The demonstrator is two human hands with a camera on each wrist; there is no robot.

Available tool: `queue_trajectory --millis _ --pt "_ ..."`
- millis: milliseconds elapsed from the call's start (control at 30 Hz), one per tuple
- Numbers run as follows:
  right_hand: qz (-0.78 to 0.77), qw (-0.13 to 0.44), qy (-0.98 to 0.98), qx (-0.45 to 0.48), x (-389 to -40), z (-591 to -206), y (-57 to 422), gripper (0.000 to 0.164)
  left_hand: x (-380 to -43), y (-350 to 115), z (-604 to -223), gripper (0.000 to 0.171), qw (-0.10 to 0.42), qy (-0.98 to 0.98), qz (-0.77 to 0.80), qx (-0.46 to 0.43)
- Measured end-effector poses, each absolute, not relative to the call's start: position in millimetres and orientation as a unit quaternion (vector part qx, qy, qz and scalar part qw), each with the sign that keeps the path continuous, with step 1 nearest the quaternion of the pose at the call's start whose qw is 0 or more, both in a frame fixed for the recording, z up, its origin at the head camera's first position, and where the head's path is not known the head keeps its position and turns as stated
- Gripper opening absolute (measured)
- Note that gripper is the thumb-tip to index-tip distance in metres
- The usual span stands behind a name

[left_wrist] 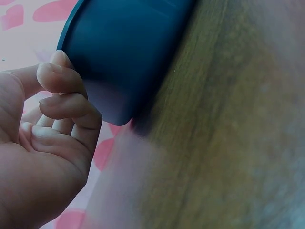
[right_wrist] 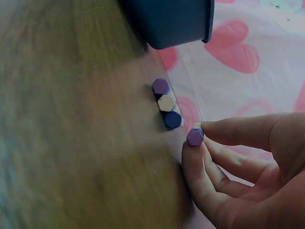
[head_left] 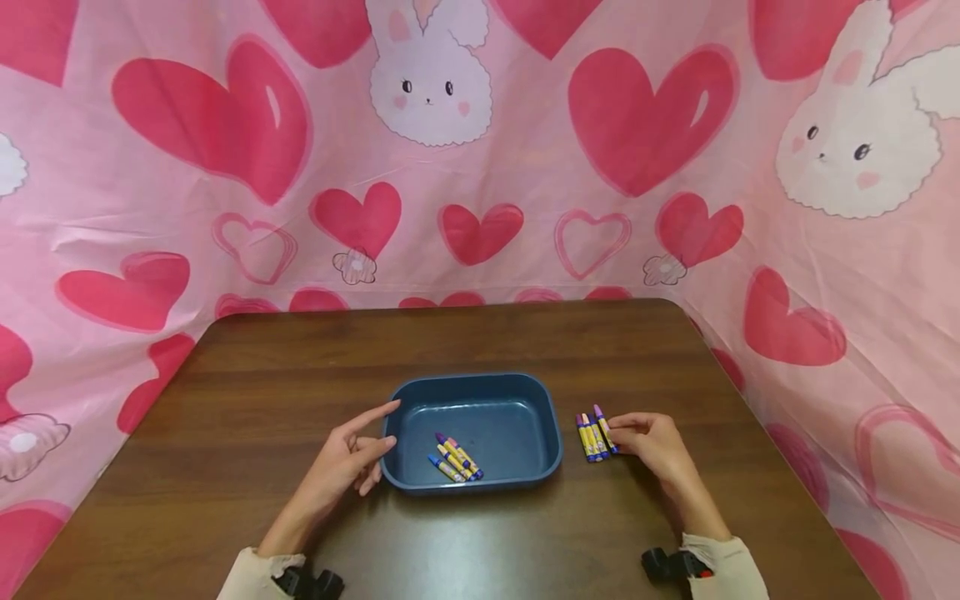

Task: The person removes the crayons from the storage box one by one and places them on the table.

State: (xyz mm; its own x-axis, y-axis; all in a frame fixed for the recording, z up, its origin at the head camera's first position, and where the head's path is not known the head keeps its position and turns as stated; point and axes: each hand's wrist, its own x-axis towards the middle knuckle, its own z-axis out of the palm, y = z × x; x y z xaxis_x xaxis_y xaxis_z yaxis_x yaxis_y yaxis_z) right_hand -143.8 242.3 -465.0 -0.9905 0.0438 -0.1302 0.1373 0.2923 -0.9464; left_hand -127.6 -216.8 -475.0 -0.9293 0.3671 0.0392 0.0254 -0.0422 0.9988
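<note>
Right hand (head_left: 654, 440): fingers pinching lilac crayon (right_wrist: 195, 137), beside three others (head_left: 592, 440), right of tray (head_left: 517, 433). Left hand (head_left: 341, 458): fingers parted, touching tray's rim. Head view only: crayons (head_left: 460, 455) inside tray. Table (head_left: 480, 342): far edge well beyond.

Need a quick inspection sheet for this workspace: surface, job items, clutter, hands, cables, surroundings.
Surface: brown wood-grain table, light glare at the near side.
Tray: blue, upright on the table.
Crayons in tray: several, bunched near the front wall; exact count unclear.
Crayons on table: three side by side, right of the tray.
Left hand: touches the tray's left rim.
Right hand: pinches a lilac-ended crayon.
Clutter: nothing seen.
Cables: nothing seen.
Surroundings: pink heart-and-rabbit cloth.
</note>
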Motion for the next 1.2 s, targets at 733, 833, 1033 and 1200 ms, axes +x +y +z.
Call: queue_trajectory --millis 733,833,1033,1200 --pt "-0.443 -0.016 0.895 0.045 -146 -465 236 0.018 -131 -220 -472 0.056 0.126 0.68 0.707 0.146" --pt "-0.441 -0.017 0.897 0.038 -145 -464 235 0.017 -132 -220 -472 0.056 0.127 0.681 0.707 0.143" --pt "-0.47 -0.005 0.882 0.043 -142 -458 233 0.019 -133 -221 -472 0.056 0.128 0.676 0.711 0.147" --pt "-0.526 -0.007 0.85 0.026 -140 -451 229 0.022 -135 -221 -473 0.056 0.131 0.671 0.714 0.15"
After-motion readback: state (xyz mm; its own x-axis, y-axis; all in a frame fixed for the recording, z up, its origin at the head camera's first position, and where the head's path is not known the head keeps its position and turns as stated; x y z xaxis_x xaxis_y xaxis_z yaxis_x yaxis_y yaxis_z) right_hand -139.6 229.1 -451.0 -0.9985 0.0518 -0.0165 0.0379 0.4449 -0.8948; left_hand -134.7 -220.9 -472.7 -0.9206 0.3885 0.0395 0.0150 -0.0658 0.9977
